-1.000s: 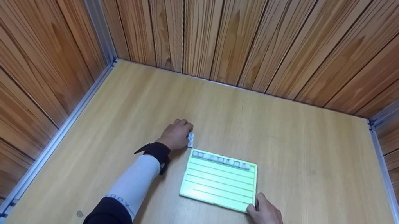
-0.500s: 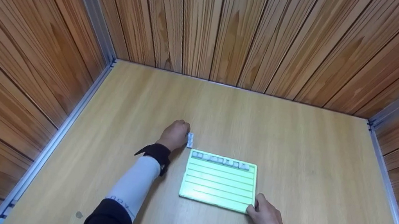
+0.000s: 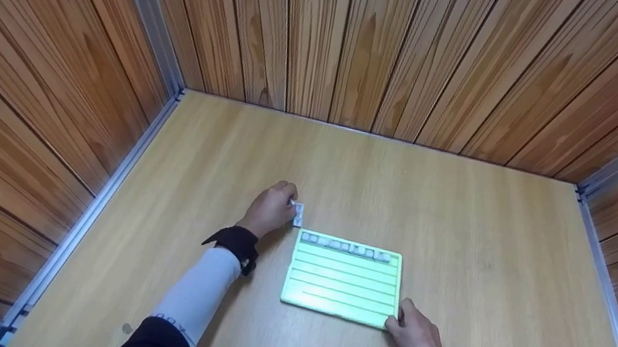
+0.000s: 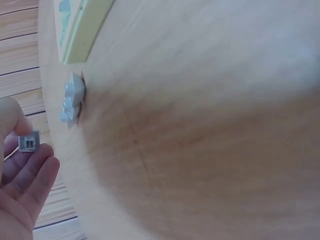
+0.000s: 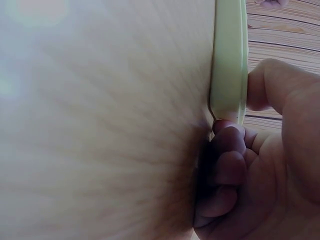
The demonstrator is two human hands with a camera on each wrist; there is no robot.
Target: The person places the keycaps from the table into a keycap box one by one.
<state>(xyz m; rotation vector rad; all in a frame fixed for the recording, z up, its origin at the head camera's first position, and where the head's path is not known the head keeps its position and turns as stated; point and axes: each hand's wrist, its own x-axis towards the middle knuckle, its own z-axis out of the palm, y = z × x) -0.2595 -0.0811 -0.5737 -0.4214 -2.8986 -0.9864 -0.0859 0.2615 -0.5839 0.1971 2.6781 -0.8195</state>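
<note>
My left hand (image 3: 270, 209) is just beyond the far left corner of the board. In the left wrist view its thumb and fingers pinch a small grey square block (image 4: 29, 141) with a recess in its face. Next to that hand, a short strip of grey-white blocks (image 3: 298, 215) lies on the table; knobs (image 4: 66, 104) stick out of it. A light green ridged board (image 3: 343, 281) lies flat, with a row of small grey blocks (image 3: 345, 247) along its far groove. My right hand (image 3: 419, 340) grips the board's near right corner, thumb on top and fingers curled at the edge.
The pale wooden table (image 3: 492, 256) extends around the board. Wood-plank walls (image 3: 365, 41) stand at the back and both sides, with metal edging (image 3: 88, 214) along the left. A dark spot (image 3: 127, 328) marks the table at lower left.
My left hand has turned slightly and lifted a little, and the pinched block now shows at its fingertips. The right hand keeps its grip on the board. The head view has shifted slightly.
</note>
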